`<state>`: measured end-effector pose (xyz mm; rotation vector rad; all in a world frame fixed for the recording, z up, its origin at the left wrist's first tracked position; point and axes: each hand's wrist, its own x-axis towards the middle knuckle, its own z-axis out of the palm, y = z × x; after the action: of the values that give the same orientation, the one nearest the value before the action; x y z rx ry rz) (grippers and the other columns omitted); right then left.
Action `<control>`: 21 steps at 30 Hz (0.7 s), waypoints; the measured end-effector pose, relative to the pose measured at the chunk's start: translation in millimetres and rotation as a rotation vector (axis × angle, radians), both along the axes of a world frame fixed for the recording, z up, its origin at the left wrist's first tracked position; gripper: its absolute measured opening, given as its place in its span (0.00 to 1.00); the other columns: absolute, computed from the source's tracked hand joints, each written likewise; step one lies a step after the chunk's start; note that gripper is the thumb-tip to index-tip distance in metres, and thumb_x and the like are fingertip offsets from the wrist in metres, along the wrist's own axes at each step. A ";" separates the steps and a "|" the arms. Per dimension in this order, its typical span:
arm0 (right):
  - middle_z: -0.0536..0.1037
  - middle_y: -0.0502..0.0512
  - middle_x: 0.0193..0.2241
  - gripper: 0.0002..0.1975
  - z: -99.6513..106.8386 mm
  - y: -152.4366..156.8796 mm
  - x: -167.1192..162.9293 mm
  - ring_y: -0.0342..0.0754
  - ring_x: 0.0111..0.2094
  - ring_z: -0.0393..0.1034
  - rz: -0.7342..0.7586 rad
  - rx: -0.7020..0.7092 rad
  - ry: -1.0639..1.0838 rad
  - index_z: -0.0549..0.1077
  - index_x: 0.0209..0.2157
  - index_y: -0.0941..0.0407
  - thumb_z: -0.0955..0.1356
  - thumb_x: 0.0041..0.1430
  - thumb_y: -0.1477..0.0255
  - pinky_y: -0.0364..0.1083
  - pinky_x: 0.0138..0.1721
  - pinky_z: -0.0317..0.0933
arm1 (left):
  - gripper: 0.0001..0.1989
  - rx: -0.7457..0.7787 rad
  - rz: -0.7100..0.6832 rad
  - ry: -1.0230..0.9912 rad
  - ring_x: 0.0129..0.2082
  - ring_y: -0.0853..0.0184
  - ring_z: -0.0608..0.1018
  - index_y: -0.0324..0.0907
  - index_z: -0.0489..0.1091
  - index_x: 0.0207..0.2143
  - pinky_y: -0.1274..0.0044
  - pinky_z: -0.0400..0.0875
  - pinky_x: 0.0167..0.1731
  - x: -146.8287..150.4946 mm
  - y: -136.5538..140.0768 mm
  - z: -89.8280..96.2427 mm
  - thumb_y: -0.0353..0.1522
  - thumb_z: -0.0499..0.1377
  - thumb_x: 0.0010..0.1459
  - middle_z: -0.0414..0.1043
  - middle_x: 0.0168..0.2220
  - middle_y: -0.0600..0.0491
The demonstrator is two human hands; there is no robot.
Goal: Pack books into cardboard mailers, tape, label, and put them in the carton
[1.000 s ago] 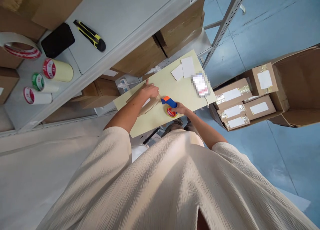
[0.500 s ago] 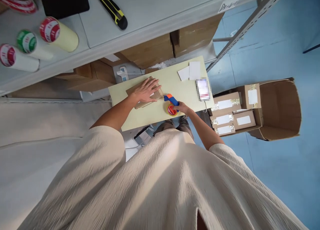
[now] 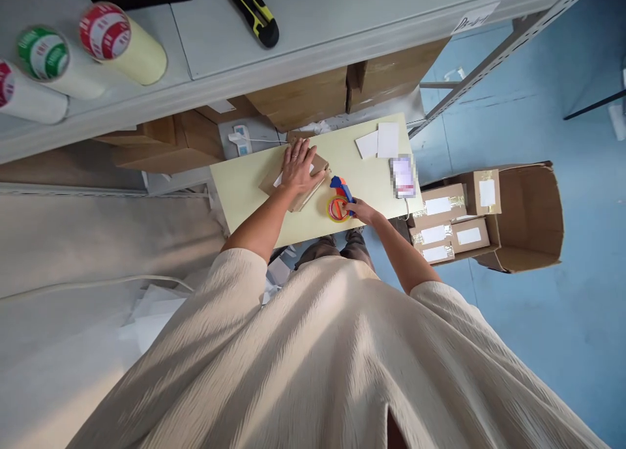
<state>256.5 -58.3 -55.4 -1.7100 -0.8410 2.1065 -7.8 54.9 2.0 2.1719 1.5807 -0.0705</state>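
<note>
A small brown cardboard box [image 3: 272, 175] lies on the pale yellow table [image 3: 235, 195]. Pressed flat on top of it is my left hand [image 3: 299, 167], fingers stretched out, partly covering a white label. My right hand [image 3: 362, 210] grips a blue and orange tape dispenser [image 3: 343, 189] that carries a roll of tape. The dispenser's head is close to the box's right end; whether tape joins them I cannot tell.
White papers [image 3: 388, 140] and a phone [image 3: 403, 176] lie at the table's right. Beyond stands a large open carton [image 3: 533, 221] beside several labelled boxes [image 3: 443, 204]. Overhead, a grey shelf [image 3: 313, 19] holds a utility knife [image 3: 252, 12] and label rolls [image 3: 141, 55].
My left hand has shifted right and turned upright on the box, which now sits more tilted. My right hand with the dispenser has moved slightly right, and its tape roll shows more fully.
</note>
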 end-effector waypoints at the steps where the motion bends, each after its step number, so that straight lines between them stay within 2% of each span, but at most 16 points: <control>1: 0.78 0.50 0.31 0.23 1.2 -2.4 1.0 0.48 0.35 0.69 -0.011 -0.001 -0.007 0.76 0.41 0.53 0.78 0.43 0.61 0.45 0.35 0.62 | 0.52 0.016 0.033 0.007 0.89 0.46 0.39 0.44 0.50 0.87 0.47 0.33 0.85 2.5 1.0 -1.8 0.50 0.64 0.68 0.42 0.89 0.43; 5: 0.77 0.49 0.30 0.22 7.7 -20.3 9.7 0.48 0.34 0.68 -0.029 -0.028 -0.007 0.77 0.40 0.53 0.77 0.41 0.62 0.45 0.34 0.61 | 0.46 0.069 0.195 0.047 0.89 0.46 0.37 0.44 0.56 0.85 0.45 0.33 0.84 11.9 10.2 -12.6 0.54 0.60 0.73 0.51 0.87 0.42; 7: 0.78 0.50 0.31 0.22 11.7 -31.3 15.6 0.48 0.35 0.70 -0.032 -0.043 0.015 0.77 0.40 0.54 0.77 0.41 0.64 0.45 0.35 0.63 | 0.42 0.059 0.242 0.049 0.88 0.47 0.35 0.39 0.61 0.83 0.44 0.32 0.82 16.2 19.2 -18.7 0.54 0.53 0.79 0.58 0.84 0.40; 9: 0.80 0.51 0.32 0.21 15.5 -39.9 21.5 0.49 0.35 0.71 -0.020 -0.051 0.035 0.77 0.39 0.54 0.78 0.40 0.65 0.46 0.36 0.64 | 0.40 0.004 0.224 0.049 0.88 0.47 0.35 0.32 0.65 0.79 0.43 0.31 0.80 20.4 30.0 -24.2 0.53 0.48 0.82 0.62 0.82 0.36; 10: 0.80 0.51 0.32 0.20 16.9 -42.5 24.3 0.50 0.36 0.71 -0.012 -0.052 0.043 0.77 0.39 0.54 0.78 0.41 0.66 0.46 0.37 0.65 | 0.40 -0.026 0.201 0.053 0.87 0.47 0.35 0.32 0.68 0.77 0.43 0.31 0.80 22.4 35.1 -26.4 0.54 0.48 0.82 0.64 0.81 0.36; 13: 0.82 0.52 0.34 0.20 17.4 -42.5 32.3 0.50 0.37 0.73 -0.004 -0.049 0.053 0.78 0.39 0.54 0.78 0.41 0.67 0.47 0.38 0.66 | 0.40 -0.074 0.148 0.070 0.88 0.45 0.35 0.38 0.75 0.73 0.43 0.32 0.80 24.3 44.0 -29.0 0.59 0.55 0.77 0.67 0.80 0.39; 15: 0.83 0.53 0.35 0.20 14.3 -38.2 37.2 0.51 0.38 0.73 0.000 -0.048 0.066 0.78 0.40 0.54 0.78 0.41 0.67 0.47 0.38 0.67 | 0.42 -0.068 0.178 0.082 0.87 0.45 0.32 0.39 0.73 0.75 0.43 0.31 0.79 19.0 40.9 -25.3 0.60 0.57 0.75 0.64 0.81 0.40; 19: 0.83 0.52 0.35 0.22 5.2 -28.7 46.0 0.51 0.38 0.74 0.064 -0.051 0.097 0.79 0.41 0.54 0.78 0.40 0.65 0.46 0.38 0.67 | 0.50 -0.015 0.266 0.094 0.88 0.47 0.29 0.46 0.58 0.85 0.47 0.31 0.83 -7.6 10.1 -5.9 0.61 0.61 0.71 0.50 0.87 0.43; 21: 0.84 0.53 0.37 0.24 1.6 -25.2 49.9 0.51 0.39 0.75 0.087 -0.052 0.103 0.79 0.42 0.54 0.78 0.40 0.64 0.46 0.38 0.67 | 0.57 -0.026 0.188 0.060 0.88 0.43 0.31 0.45 0.50 0.87 0.47 0.30 0.83 -22.3 -12.1 4.4 0.61 0.63 0.68 0.43 0.88 0.40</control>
<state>306.4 -83.5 -53.8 -1.6010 -0.8518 2.2705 -30.1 42.8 6.4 2.0084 1.7999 -0.0975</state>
